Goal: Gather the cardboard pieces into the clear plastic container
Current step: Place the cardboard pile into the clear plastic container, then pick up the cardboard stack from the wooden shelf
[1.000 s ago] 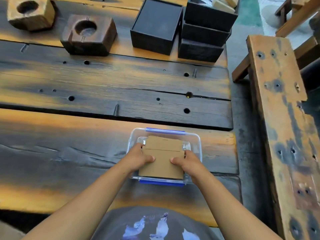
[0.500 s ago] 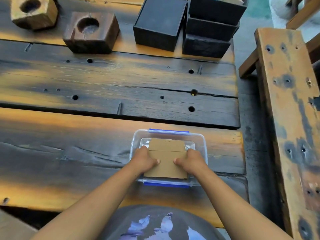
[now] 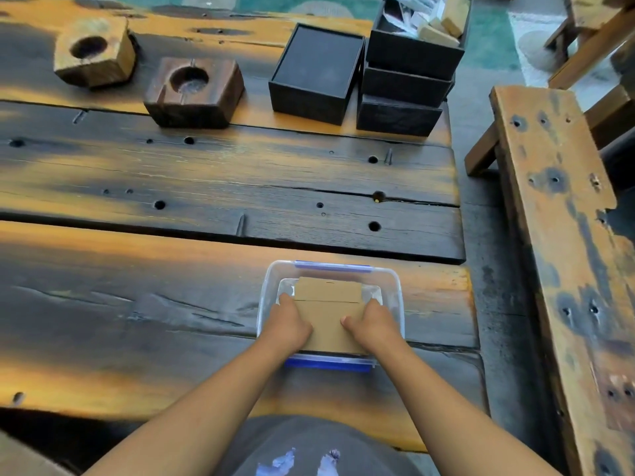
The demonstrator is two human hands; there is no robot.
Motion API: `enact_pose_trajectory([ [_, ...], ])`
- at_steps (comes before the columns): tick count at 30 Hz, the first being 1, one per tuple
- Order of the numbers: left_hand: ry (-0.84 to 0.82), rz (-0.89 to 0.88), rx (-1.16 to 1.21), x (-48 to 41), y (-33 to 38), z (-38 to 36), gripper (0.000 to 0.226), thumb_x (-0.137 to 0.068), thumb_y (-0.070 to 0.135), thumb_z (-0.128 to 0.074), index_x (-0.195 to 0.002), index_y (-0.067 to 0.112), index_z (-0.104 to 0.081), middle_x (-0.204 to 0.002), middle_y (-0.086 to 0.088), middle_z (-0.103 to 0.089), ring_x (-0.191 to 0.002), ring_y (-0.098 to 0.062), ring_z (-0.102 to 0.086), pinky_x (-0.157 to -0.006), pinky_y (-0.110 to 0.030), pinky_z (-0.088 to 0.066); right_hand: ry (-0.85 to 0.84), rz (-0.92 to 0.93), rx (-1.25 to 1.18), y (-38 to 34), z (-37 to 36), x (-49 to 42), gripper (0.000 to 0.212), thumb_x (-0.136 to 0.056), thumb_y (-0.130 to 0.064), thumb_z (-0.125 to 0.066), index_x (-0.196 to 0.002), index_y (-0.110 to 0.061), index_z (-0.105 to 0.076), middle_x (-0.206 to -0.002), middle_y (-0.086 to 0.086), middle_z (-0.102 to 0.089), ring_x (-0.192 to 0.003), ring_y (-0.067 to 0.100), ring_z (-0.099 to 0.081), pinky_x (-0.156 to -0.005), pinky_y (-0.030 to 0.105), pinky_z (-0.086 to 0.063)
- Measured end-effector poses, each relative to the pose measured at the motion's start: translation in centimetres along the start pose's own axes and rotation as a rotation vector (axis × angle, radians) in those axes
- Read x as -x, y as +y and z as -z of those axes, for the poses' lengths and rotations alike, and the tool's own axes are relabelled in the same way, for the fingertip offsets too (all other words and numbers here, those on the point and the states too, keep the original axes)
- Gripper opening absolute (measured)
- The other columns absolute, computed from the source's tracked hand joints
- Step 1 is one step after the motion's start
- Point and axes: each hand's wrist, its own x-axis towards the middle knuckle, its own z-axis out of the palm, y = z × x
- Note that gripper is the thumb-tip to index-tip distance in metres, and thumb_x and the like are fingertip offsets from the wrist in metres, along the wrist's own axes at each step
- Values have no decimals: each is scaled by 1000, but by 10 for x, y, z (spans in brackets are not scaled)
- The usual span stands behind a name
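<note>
Clear container sits near the table front edge. Cardboard lies inside it, near end tilted up over the front rim. Left hand and right hand clamp its side edges, thumbs on top.

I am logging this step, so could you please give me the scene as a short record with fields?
surface: wooden table
container: clear plastic container, blue clips, at the near edge
cardboard: stack of cardboard pieces inside the container
left hand: left hand on the stack's left side
right hand: right hand on its right side
far side: two wooden blocks, black boxes
</note>
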Motion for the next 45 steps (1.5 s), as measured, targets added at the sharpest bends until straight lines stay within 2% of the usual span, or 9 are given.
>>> enact_pose_trajectory([
  [4, 50, -97, -9, 13, -9, 10, 48, -84, 10, -54, -131, 9, -44, -127, -17, -55, -113, -35, -58, -87, -38, -49, 0, -23, -58, 6, 2, 10, 53, -80, -41, -66, -121, -10, -51, -121, 12, -64, -109, 31, -61, -88, 37, -51],
  [6, 56, -196, -34, 14, -17, 17, 43, -83, 9, -53, -126, 12, -51, -127, -14, -54, -112, -34, -58, -79, -32, -43, 42, -14, -134, 11, 1, 22, 50, -81, -37, -65, -122, -10, -53, -121, 10, -63, -105, 28, -61, -82, 35, -49],
  [13, -119, -589, -268, 2, -30, 43, 34, -89, 15, -52, -122, 16, -61, -119, -4, -66, -92, -17, -54, -80, -25, -41, 388, 1, -440, 24, -20, 90, 27, -85, -20, -67, -112, -17, -65, -111, 2, -66, -106, 17, -61, -87, 27, -42],
  [19, -267, -879, -506, 24, -12, 38, 31, -91, 18, -54, -120, 13, -62, -120, -9, -65, -112, -28, -60, -89, -29, -45, 554, -150, -470, 37, -50, 167, 25, -86, -24, -64, -111, -21, -66, -106, -6, -62, -96, 10, -60, -84, 24, -43],
  [23, -411, -1118, -728, 65, 5, 3, 19, -90, 21, -55, -105, 12, -60, -114, -13, -66, -110, -32, -61, -82, -33, -45, 636, -306, -555, 68, -77, 226, 23, -85, -17, -60, -107, -19, -66, -98, -6, -64, -81, 10, -60, -72, 20, -46],
  [28, -504, -1347, -978, 130, 8, -55, 37, -92, 29, -56, -125, 13, -61, -123, -11, -68, -118, -30, -61, -95, -34, -48, 740, -498, -757, 123, -127, 308, 19, -86, -10, -59, -103, -15, -65, -89, 0, -65, -75, 15, -58, -82, 38, -53],
  [34, -648, -1654, -1287, 243, -30, -140, 43, -94, 29, -52, -134, 13, -55, -129, -11, -63, -120, -30, -60, -98, -34, -48, 1111, -764, -1018, 182, -206, 416, 19, -85, -3, -59, -89, -19, -66, -72, 0, -66, -60, 16, -57, -62, 29, -49],
  [39, -712, -1886, -1469, 328, -94, -195, 40, -94, 35, -55, -129, 14, -57, -128, -11, -64, -117, -31, -62, -96, -37, -52, 1272, -932, -1134, 220, -294, 498, 16, -85, -8, -60, -88, -23, -65, -72, -17, -59, -69, 0, -57, -63, 11, -40],
  [45, -783, -2133, -1707, 416, -152, -245, 41, -96, 37, -55, -130, 15, -56, -128, -8, -64, -114, -27, -62, -94, -35, -51, 1389, -1108, -1283, 238, -386, 569, 23, -83, -13, -62, -74, -33, -58, -73, -14, -62, -76, 11, -62, -74, 26, -47],
])
